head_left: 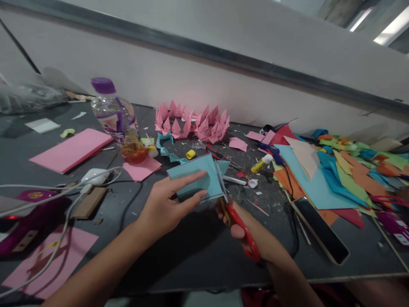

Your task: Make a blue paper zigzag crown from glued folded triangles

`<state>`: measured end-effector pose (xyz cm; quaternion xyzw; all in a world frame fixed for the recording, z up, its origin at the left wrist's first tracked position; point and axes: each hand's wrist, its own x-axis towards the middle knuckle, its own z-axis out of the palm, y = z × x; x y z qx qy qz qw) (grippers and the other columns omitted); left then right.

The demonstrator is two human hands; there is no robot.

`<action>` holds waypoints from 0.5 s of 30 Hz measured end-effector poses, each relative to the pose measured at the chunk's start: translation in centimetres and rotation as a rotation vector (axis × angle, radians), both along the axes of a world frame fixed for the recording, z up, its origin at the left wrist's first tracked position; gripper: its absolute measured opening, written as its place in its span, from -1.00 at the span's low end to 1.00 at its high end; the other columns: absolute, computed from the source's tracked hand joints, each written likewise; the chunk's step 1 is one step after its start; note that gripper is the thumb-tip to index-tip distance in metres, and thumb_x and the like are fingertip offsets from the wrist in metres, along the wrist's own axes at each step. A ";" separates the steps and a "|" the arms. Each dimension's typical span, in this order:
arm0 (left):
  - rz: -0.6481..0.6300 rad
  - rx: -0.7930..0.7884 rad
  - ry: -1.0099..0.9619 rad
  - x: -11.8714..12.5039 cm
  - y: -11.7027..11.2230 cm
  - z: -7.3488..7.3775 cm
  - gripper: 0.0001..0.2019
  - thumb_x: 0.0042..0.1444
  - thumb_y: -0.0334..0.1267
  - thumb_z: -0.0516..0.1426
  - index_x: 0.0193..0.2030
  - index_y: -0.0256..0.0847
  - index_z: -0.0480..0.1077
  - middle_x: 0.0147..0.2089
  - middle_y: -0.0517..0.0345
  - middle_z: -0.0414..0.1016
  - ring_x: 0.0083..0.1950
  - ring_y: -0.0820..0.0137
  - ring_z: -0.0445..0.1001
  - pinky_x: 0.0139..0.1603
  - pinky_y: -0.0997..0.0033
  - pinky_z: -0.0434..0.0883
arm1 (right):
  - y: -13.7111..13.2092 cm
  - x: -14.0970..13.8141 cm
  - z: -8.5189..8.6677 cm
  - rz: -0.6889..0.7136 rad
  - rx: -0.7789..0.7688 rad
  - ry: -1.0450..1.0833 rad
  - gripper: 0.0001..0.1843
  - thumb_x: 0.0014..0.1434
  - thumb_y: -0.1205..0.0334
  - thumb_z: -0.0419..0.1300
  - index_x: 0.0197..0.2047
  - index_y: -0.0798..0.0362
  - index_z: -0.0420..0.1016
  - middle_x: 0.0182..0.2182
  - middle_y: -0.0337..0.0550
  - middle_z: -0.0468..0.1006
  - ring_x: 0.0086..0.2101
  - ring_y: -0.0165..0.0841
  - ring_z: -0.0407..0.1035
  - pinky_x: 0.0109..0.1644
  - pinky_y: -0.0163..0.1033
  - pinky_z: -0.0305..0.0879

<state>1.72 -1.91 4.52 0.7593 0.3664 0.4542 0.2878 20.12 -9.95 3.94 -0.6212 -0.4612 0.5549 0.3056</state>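
My left hand point(166, 204) pinches a light blue sheet of paper point(194, 177) and holds it just above the dark table point(191, 251). Thumb and fingers press on the sheet's near edge. My right hand point(243, 232) grips red-handled scissors point(238, 224). Their blades point(221, 182) point up and away along the right edge of the blue sheet, cutting into it. A thin blue strip lies right of the blades.
A folded pink paper crown point(191, 121) stands at the back. A purple-capped bottle point(116, 121), pink sheets point(72, 149), white cables point(57, 194), a glue stick point(262, 163), a phone point(321, 230) and a heap of coloured paper point(345, 175) crowd the table.
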 end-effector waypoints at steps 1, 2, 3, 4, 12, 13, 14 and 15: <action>-0.006 0.000 0.005 0.0 0.0 0.0 -0.69 -0.02 -0.30 0.24 -0.08 -0.11 0.50 -0.25 0.14 0.60 -0.27 0.35 0.53 -0.33 0.46 0.47 | 0.1 0.0 0.0 -0.001 -0.008 0.000 -0.48 0.15 -0.27 -0.13 -0.27 -0.01 0.37 -0.53 -0.18 0.39 -0.48 -0.34 0.27 -0.48 -0.30 0.18; -0.011 0.000 0.007 0.0 0.0 0.0 -0.69 -0.01 -0.31 0.24 -0.07 -0.12 0.50 -0.23 0.13 0.60 -0.25 0.35 0.53 -0.31 0.46 0.48 | 0.1 0.0 0.0 0.002 -0.012 0.001 -0.48 0.14 -0.28 -0.11 -0.28 -0.02 0.36 -0.54 -0.19 0.39 -0.48 -0.34 0.27 -0.48 -0.30 0.18; -0.017 0.001 0.008 -0.1 0.0 0.1 -0.69 0.00 -0.31 0.23 -0.07 -0.14 0.50 -0.21 0.13 0.60 -0.24 0.36 0.53 -0.29 0.46 0.48 | 0.1 0.0 -0.2 0.006 -0.013 0.000 -0.48 0.12 -0.30 -0.09 -0.29 -0.02 0.36 -0.55 -0.20 0.38 -0.49 -0.34 0.27 -0.49 -0.30 0.17; -0.023 0.002 0.008 -0.1 0.0 0.1 -0.70 0.00 -0.31 0.22 -0.07 -0.16 0.50 -0.20 0.12 0.59 -0.24 0.36 0.53 -0.28 0.47 0.47 | 0.1 0.0 -0.4 0.008 -0.013 -0.001 -0.48 0.10 -0.31 -0.07 -0.29 -0.03 0.36 -0.56 -0.21 0.38 -0.50 -0.34 0.26 -0.49 -0.30 0.17; -0.007 -0.049 -0.019 -0.1 0.0 0.2 -0.70 -0.01 -0.29 0.23 -0.08 -0.15 0.51 -0.17 0.12 0.59 -0.23 0.36 0.53 -0.30 0.48 0.48 | 0.1 0.7 -1.8 0.021 -0.005 0.016 -0.42 0.07 -0.33 -0.06 -0.16 -0.01 0.37 -0.55 -0.22 0.39 -0.54 -0.36 0.26 -0.51 -0.31 0.14; -0.010 -0.050 -0.023 -0.1 0.0 0.2 -0.70 -0.01 -0.29 0.23 -0.08 -0.16 0.51 -0.17 0.11 0.59 -0.23 0.35 0.53 -0.30 0.49 0.48 | 0.2 0.8 -1.9 0.020 -0.007 0.014 -0.43 0.09 -0.32 -0.07 -0.16 -0.01 0.37 -0.54 -0.22 0.40 -0.54 -0.38 0.25 -0.52 -0.33 0.14; -0.011 -0.051 -0.025 -0.1 0.0 0.3 -0.70 -0.01 -0.29 0.23 -0.09 -0.16 0.51 -0.17 0.11 0.59 -0.22 0.35 0.53 -0.30 0.49 0.48 | 0.4 0.8 -2.0 0.016 -0.017 0.010 -0.44 0.11 -0.30 -0.07 -0.16 0.00 0.37 -0.53 -0.22 0.41 -0.55 -0.40 0.25 -0.53 -0.34 0.13; -0.010 -0.056 -0.026 0.0 0.0 0.3 -0.70 -0.02 -0.29 0.23 -0.09 -0.16 0.51 -0.17 0.11 0.59 -0.22 0.35 0.53 -0.31 0.49 0.48 | 0.5 0.8 -2.1 0.004 -0.032 0.007 -0.46 0.12 -0.28 -0.08 -0.18 0.00 0.38 -0.53 -0.23 0.42 -0.56 -0.41 0.24 -0.54 -0.35 0.12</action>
